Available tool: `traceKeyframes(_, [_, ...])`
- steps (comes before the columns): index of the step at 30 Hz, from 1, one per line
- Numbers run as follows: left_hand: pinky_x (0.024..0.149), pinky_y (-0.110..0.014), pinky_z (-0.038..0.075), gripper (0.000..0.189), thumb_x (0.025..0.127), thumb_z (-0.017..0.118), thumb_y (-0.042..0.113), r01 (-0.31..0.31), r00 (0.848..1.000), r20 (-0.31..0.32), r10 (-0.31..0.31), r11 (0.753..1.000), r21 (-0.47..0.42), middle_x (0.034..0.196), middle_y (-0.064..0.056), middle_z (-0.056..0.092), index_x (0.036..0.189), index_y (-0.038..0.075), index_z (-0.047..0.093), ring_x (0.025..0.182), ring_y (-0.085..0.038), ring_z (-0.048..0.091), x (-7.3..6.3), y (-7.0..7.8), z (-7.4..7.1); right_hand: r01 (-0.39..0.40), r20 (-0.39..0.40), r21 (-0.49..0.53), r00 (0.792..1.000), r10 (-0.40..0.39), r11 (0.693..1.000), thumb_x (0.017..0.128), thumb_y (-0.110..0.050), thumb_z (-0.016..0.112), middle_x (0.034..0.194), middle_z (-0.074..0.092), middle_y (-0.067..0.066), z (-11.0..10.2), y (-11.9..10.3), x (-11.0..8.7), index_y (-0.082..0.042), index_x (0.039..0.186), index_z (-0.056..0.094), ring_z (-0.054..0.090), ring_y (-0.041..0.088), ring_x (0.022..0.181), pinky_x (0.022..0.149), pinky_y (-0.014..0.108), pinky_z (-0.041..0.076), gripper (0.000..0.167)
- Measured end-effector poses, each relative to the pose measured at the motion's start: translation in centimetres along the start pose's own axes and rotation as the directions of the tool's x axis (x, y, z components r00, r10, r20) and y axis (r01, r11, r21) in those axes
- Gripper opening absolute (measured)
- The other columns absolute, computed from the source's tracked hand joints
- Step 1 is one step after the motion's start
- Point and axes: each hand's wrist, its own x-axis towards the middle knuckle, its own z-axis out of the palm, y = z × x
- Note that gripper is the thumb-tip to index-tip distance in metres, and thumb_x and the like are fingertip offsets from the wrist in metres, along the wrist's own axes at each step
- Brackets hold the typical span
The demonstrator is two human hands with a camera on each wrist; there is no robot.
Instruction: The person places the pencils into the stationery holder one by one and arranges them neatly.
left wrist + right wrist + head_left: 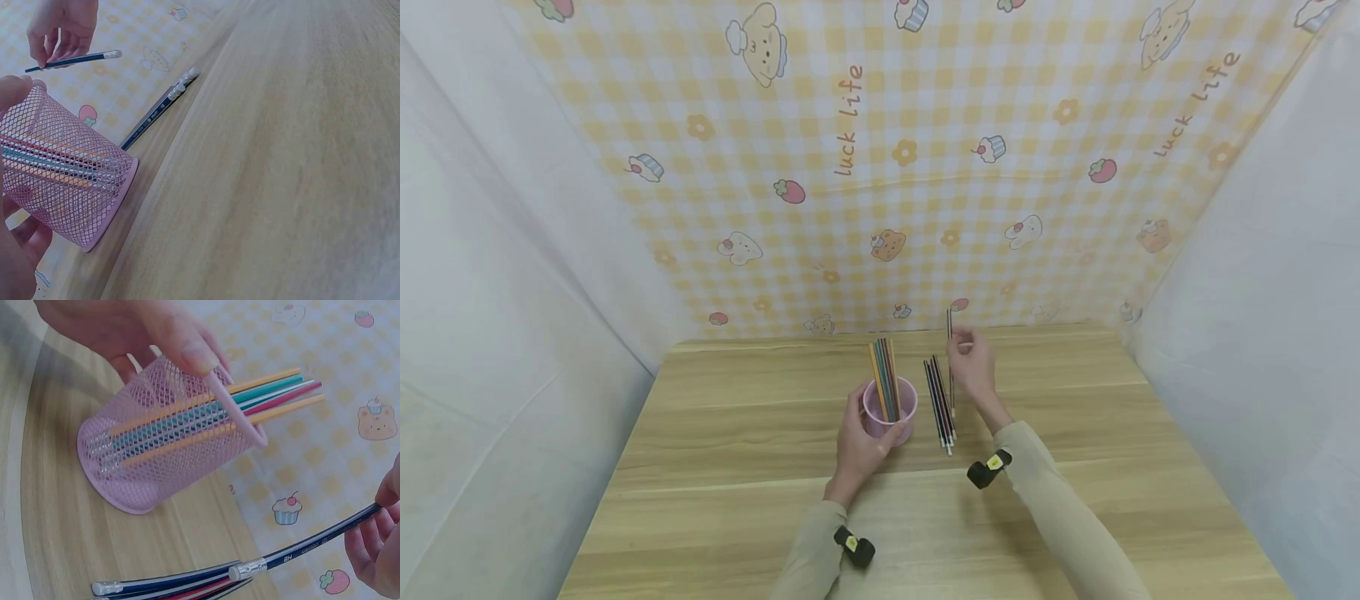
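My left hand [859,442] grips a pink mesh pen cup [156,481] from its left side, the thumb near the rim. Inside the cup lean several pencils [887,375] in orange, teal and red, their eraser ends down. A dark striped pencil [312,542] with a white eraser is pinched by my right hand [972,364] near its far end; its eraser end points toward me. Beside the cup, several more dark and red pencils [940,404] lie together on the table, between the two hands.
The wood-grain table [722,467] ends at a yellow checked cloth [820,217] hung behind it. White sheets [1262,275] hang at both sides. A small black camera [855,547] is strapped on each wrist.
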Motion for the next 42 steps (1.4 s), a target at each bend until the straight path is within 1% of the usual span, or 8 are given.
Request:
traceKeyframes(4, [0.110,-0.049,0.049,0.086,0.074,0.089,0.022,0.009,1.000,0.002,-0.009,1.000,-0.004,0.144,-0.009,0.055,0.147,0.018,0.044,0.130,-0.031,0.057,0.0,0.1,0.0,0.024,-0.004,0.016,1.000,-0.024,1.000,0.098,-0.016,0.053,0.112,0.064,0.016,-0.2,-0.8,-0.2,-0.002,0.125,0.060,0.064,0.030,0.093,0.067,0.024,0.054,0.031])
traceKeyframes(8, [0.110,-0.050,0.050,0.087,0.073,0.089,0.022,0.005,1.000,0.000,-0.005,1.000,-0.007,0.144,-0.009,0.056,0.147,0.018,0.044,0.129,-0.032,0.057,0.0,0.2,0.0,0.043,0.006,0.031,0.999,-0.044,0.999,0.099,-0.015,0.053,0.114,0.063,0.017,-0.3,-1.8,-0.2,-0.001,0.126,0.058,0.064,0.031,0.095,0.069,0.026,0.056,0.032])
traceKeyframes(19, [0.108,-0.051,0.051,0.087,0.073,0.090,0.020,-0.029,1.000,-0.008,0.029,1.000,0.000,0.143,-0.012,0.057,0.147,0.014,0.044,0.128,-0.034,0.058,0.0,0.2,0.0,0.111,0.013,0.030,0.994,-0.111,0.993,0.099,-0.014,0.053,0.121,0.064,0.023,-0.3,-4.7,0.1,0.003,0.124,0.058,0.064,0.038,0.106,0.085,0.047,0.060,0.031])
traceKeyframes(21, [0.108,-0.051,0.051,0.087,0.073,0.090,0.020,-0.032,0.999,-0.008,0.032,0.999,0.003,0.143,-0.012,0.057,0.147,0.014,0.044,0.128,-0.034,0.058,0.0,0.2,-0.1,0.126,0.017,0.031,0.992,-0.126,0.992,0.099,-0.013,0.052,0.120,0.064,0.022,-0.3,-5.0,0.1,0.003,0.122,0.057,0.065,0.038,0.106,0.086,0.045,0.061,0.028])
traceKeyframes(26, [0.108,-0.051,0.051,0.086,0.073,0.090,0.022,-0.034,0.999,-0.010,0.034,0.999,0.015,0.143,-0.011,0.057,0.146,0.014,0.044,0.128,-0.033,0.058,0.0,0.1,-0.1,0.127,0.042,0.079,0.991,-0.131,0.989,0.099,-0.009,0.052,0.116,0.061,0.018,-0.3,-6.1,-0.2,0.002,0.122,0.055,0.065,0.035,0.103,0.076,0.034,0.064,0.026])
traceKeyframes(32, [0.109,-0.051,0.050,0.086,0.075,0.089,0.022,-0.035,0.999,-0.006,0.035,0.999,0.021,0.144,-0.011,0.056,0.147,0.015,0.044,0.130,-0.033,0.057,0.1,0.1,-0.1,0.152,0.074,0.137,0.984,-0.163,0.979,0.098,-0.007,0.054,0.116,0.060,0.019,-0.1,-7.5,-1.0,0.003,0.124,0.054,0.063,0.034,0.102,0.077,0.045,0.065,0.028])
traceKeyframes(38, [0.109,-0.054,0.050,0.087,0.076,0.089,0.023,-0.035,0.999,0.000,0.035,0.999,0.017,0.145,-0.012,0.055,0.148,0.014,0.043,0.130,-0.035,0.057,0.0,0.2,0.0,0.221,0.080,0.150,0.969,-0.235,0.964,0.097,-0.001,0.056,0.115,0.062,0.024,0.9,-7.7,-1.8,0.006,0.124,0.054,0.065,0.039,0.100,0.071,0.026,0.063,0.027])
traceKeyframes(42, [0.108,-0.055,0.050,0.085,0.077,0.088,0.024,-0.043,0.999,0.000,0.043,0.999,0.018,0.145,-0.013,0.055,0.149,0.013,0.042,0.130,-0.036,0.057,0.0,0.0,0.0,0.224,0.089,0.172,0.966,-0.242,0.959,0.097,-0.001,0.058,0.114,0.061,0.022,1.7,-7.4,-2.1,0.005,0.123,0.054,0.065,0.036,0.099,0.071,0.022,0.061,0.027])
